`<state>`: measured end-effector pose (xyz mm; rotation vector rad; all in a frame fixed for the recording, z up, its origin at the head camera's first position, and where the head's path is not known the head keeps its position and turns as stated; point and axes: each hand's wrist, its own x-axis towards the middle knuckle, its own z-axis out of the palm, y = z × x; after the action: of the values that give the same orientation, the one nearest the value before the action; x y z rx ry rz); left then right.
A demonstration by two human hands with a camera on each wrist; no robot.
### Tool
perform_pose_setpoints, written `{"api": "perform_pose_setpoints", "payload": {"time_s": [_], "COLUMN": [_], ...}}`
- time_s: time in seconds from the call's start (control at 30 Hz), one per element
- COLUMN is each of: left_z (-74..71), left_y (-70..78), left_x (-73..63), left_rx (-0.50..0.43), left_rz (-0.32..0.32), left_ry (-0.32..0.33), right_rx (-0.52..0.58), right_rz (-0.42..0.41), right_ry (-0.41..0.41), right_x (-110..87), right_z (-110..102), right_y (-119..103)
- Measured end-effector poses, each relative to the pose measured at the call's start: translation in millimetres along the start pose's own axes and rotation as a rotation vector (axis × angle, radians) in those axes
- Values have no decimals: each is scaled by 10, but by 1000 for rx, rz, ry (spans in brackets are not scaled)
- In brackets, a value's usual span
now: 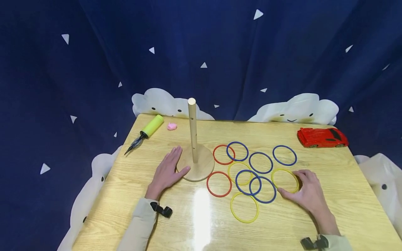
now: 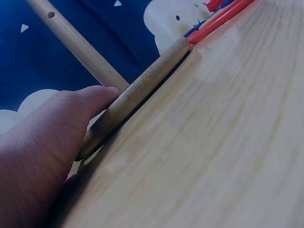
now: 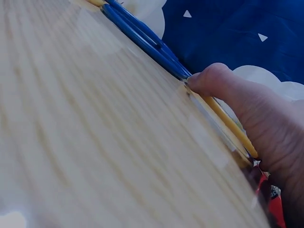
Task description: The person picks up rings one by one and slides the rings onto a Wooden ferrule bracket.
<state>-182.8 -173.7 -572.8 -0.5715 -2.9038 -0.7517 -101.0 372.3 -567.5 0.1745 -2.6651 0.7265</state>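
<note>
A wooden stand has an upright post (image 1: 193,134) on a round base (image 1: 202,172). My left hand (image 1: 166,172) lies at the base's left side, fingers extended and thumb touching its edge; the left wrist view shows the thumb (image 2: 97,98) against the rim. To the right, my right hand (image 1: 311,195) pinches a yellow ring (image 1: 282,169) between thumb and fingers. That ring still lies flat on the table. In the right wrist view the thumb (image 3: 218,80) covers part of the yellow ring (image 3: 230,124), close to blue rings (image 3: 142,35).
Between stand and right hand lie several rings, some overlapping: red (image 1: 219,196), blue (image 1: 261,152) and yellow (image 1: 245,222). A red toy car (image 1: 323,137) is at the back right. A yellow-green hand pump (image 1: 152,126) and a small pink toy (image 1: 171,126) lie back left.
</note>
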Motion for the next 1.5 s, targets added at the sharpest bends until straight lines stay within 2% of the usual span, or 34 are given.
{"api": "perform_pose_setpoints", "payload": {"time_s": [0.23,0.4,0.63,0.93,1.27,1.5], "left_z": [8,10,6,33,29,13], "left_y": [9,21,21,1,0,-5], "left_x": [11,27,32,16,8,-4], "left_rx": [11,7,2,13,21,37], "left_rz": [3,8,-12,-1,9,1], "left_ry": [-5,-4,-11,-3,-6,-16], "right_rx": [23,51,105,57,56,97], "right_rz": [32,-15,-55,-90,-161,-291], "right_ry": [-8,10,-16,-69,-114,-70], "right_x": [11,36,115,226,545,921], "right_z": [-95,-107,-86,-121,-262,-385], "right_y": [-10,-23,-147,-332,-661,-983]}}
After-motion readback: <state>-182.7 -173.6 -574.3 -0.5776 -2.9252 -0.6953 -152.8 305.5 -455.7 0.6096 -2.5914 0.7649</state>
